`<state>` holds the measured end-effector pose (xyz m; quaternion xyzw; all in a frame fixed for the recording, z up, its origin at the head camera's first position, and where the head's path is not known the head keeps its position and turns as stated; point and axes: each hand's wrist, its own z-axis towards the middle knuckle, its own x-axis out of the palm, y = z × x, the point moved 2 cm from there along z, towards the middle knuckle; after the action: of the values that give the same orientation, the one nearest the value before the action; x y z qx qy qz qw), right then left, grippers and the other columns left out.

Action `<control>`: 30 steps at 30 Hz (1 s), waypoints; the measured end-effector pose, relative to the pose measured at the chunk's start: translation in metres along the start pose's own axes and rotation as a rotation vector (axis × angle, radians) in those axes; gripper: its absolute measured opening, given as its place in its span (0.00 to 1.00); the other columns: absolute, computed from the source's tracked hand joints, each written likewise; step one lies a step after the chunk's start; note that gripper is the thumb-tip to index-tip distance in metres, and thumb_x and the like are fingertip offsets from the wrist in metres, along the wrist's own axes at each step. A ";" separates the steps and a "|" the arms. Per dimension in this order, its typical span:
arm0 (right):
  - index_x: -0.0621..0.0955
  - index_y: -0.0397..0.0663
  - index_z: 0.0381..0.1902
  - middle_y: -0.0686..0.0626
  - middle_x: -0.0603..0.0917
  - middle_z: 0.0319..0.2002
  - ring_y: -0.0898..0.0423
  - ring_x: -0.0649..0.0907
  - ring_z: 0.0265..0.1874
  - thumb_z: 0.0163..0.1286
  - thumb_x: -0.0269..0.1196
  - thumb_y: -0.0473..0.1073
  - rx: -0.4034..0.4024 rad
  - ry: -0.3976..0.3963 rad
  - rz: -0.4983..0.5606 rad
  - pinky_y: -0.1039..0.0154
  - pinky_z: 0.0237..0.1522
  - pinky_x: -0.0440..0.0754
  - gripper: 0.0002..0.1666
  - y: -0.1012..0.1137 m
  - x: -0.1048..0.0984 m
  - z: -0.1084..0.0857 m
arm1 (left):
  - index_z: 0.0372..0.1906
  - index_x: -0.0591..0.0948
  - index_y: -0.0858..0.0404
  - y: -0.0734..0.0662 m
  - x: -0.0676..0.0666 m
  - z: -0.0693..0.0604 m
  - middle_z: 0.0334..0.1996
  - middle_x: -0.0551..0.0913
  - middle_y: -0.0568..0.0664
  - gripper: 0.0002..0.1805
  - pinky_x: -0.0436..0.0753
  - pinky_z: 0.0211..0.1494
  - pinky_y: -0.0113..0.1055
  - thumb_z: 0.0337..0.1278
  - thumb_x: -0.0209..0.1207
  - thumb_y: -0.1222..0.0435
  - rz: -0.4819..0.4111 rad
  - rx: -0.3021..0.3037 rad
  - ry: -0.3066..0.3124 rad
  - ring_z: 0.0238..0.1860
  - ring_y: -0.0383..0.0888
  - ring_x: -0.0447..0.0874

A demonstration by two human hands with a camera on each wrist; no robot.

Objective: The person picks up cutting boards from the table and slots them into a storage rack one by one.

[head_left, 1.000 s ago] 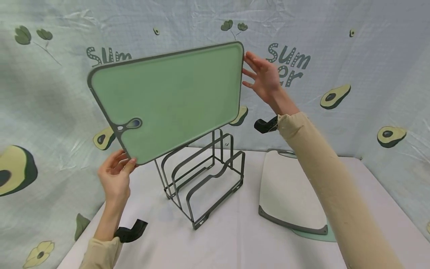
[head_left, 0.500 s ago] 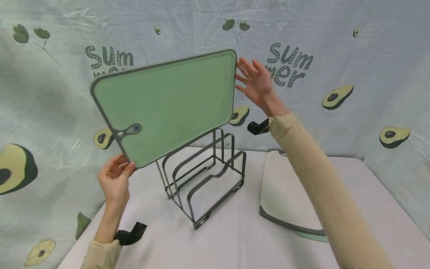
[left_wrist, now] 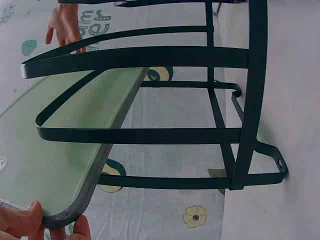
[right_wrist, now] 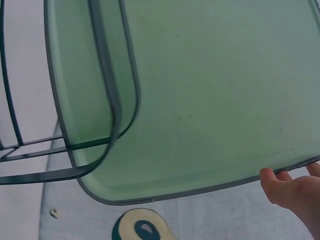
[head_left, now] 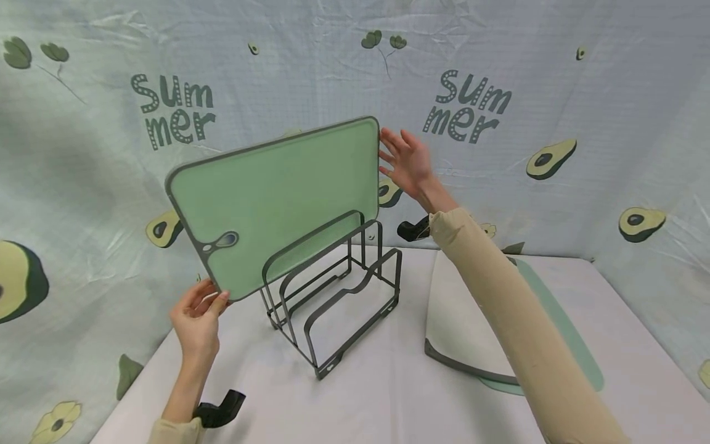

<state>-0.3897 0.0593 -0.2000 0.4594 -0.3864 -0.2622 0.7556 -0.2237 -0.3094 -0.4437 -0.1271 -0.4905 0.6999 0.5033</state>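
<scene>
A green cutting board (head_left: 288, 191) with a grey rim hangs tilted over the black wire rack (head_left: 333, 308). Its lower part passes behind the rack's taller hoops, above the base. At the lower left corner my left hand (head_left: 196, 320) pinches the rim between thumb and fingers; the left wrist view shows those fingertips (left_wrist: 32, 212) at the corner. My right hand (head_left: 409, 163), fingers spread and fairly straight, touches the board's right edge. In the right wrist view that hand (right_wrist: 295, 192) appears at the board's rim, partly cut off by the frame.
To the right, on the white-covered table (head_left: 410, 394), lies a pale cutting board (head_left: 466, 320) with grey ends. Beneath it a green board (head_left: 577, 345) sticks out. My right sleeve (head_left: 516, 327) crosses over both. A printed cloth (head_left: 310, 61) hangs behind the table.
Both hands have lowered the green board, and its lower part is now behind the rack's hoops. My right hand has come down and slightly left; the left hand has sunk a little.
</scene>
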 end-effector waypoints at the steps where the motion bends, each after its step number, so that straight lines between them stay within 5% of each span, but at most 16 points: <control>1: 0.45 0.52 0.70 0.55 0.43 0.71 0.49 0.43 0.70 0.71 0.31 0.56 0.003 -0.003 0.004 0.49 0.69 0.39 0.33 -0.003 0.000 0.000 | 0.46 0.77 0.71 0.011 -0.006 0.000 0.35 0.81 0.58 0.23 0.83 0.30 0.34 0.37 0.65 0.76 0.000 -0.001 -0.001 0.29 0.46 0.83; 7: 0.44 0.50 0.70 0.54 0.41 0.71 0.49 0.41 0.70 0.71 0.29 0.56 0.025 -0.017 0.021 0.49 0.69 0.38 0.33 -0.018 -0.004 -0.003 | 0.45 0.78 0.70 0.029 -0.013 -0.013 0.36 0.80 0.60 0.23 0.83 0.31 0.34 0.36 0.67 0.73 0.051 -0.076 -0.049 0.30 0.48 0.83; 21: 0.43 0.50 0.70 0.54 0.39 0.71 0.49 0.37 0.70 0.71 0.28 0.57 0.092 -0.039 0.007 0.50 0.70 0.35 0.34 -0.049 -0.014 -0.009 | 0.42 0.79 0.69 0.018 -0.004 -0.044 0.32 0.81 0.53 0.19 0.82 0.30 0.31 0.37 0.66 0.75 0.100 -0.205 -0.087 0.28 0.41 0.83; 25: 0.43 0.49 0.70 0.53 0.39 0.71 0.49 0.37 0.70 0.71 0.28 0.58 0.098 -0.042 0.007 0.49 0.69 0.36 0.34 -0.056 -0.015 -0.010 | 0.41 0.79 0.70 0.001 0.003 -0.053 0.30 0.82 0.51 0.17 0.82 0.30 0.30 0.39 0.64 0.77 0.048 -0.226 -0.060 0.27 0.39 0.82; 30: 0.43 0.49 0.70 0.52 0.39 0.71 0.48 0.38 0.70 0.71 0.27 0.57 0.119 -0.040 -0.008 0.49 0.69 0.36 0.34 -0.065 -0.016 -0.009 | 0.40 0.78 0.68 0.005 0.001 -0.059 0.29 0.81 0.49 0.17 0.82 0.29 0.30 0.38 0.63 0.79 0.148 -0.278 -0.113 0.26 0.40 0.82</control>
<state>-0.3940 0.0467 -0.2662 0.4997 -0.4145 -0.2511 0.7179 -0.1874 -0.2763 -0.4760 -0.1917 -0.5995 0.6666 0.3993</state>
